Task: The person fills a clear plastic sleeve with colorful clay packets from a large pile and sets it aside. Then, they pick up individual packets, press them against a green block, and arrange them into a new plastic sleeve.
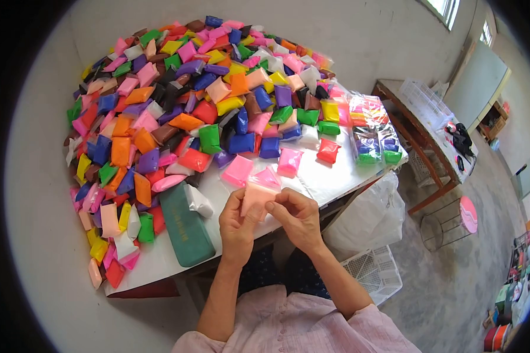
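Observation:
My left hand point(239, 226) and my right hand point(297, 219) are both closed on a small peach packet point(260, 197) in clear wrap, thumbs over its near edge, just above the table's front edge. A pink packet point(269, 177) shows behind it, overlapped by it in this view. Close by on the white tabletop point(312, 176) lie another pink packet point(237, 171), a third pink packet point(290, 162) and a red packet point(328, 151). To the left of my left hand, a white packet point(200, 201) rests against a long green case point(185, 226).
A big heap of coloured packets point(171, 112) covers the table's left and back. Clear bags of packets point(371, 132) lie at its right end. Below are a white plastic bag point(371, 215) and a white crate point(374, 273). Rightward stand a pink-topped stool point(468, 215) and a second table point(418, 129).

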Demonstrator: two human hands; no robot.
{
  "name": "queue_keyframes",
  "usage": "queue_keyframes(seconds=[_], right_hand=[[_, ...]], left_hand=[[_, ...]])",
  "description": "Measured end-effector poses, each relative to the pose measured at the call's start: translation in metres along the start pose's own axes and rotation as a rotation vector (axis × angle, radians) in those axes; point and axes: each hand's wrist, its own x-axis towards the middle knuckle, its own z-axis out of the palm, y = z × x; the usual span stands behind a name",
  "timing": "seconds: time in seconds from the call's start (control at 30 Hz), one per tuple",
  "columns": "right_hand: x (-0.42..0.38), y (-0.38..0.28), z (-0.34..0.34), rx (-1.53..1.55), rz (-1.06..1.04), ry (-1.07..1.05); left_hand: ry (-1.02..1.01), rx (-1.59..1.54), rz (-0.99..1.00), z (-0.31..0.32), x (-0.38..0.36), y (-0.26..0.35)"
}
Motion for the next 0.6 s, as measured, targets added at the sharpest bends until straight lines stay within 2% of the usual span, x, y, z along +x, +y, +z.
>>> queue_keyframes(seconds=[0.1,0.2,0.3,0.5,0.6], right_hand=[[0.001,0.0,-0.002,-0.104,-0.044,0.017],[0.002,0.0,-0.003,-0.063,-0.04,0.0],[0.003,-0.011,-0.002,-0.05,0.03,-0.034],[0.008,-0.001,0.005,0.112,-0.056,0.091],[0.009,-0.004,0.003,0.019,-0.1,0.128]], left_hand=[[-0.004,0.003,0.005,0.0,0.0,0.0],[-0.002,0.01,0.011,0.001,0.001,0.001],[0.003,0.014,-0.013,-0.002,0.0,0.001],[-0.013,0.025,-0.002,-0.003,0.001,0.0],[-0.028,0.008,-0.002,-0.003,0.001,-0.001]])
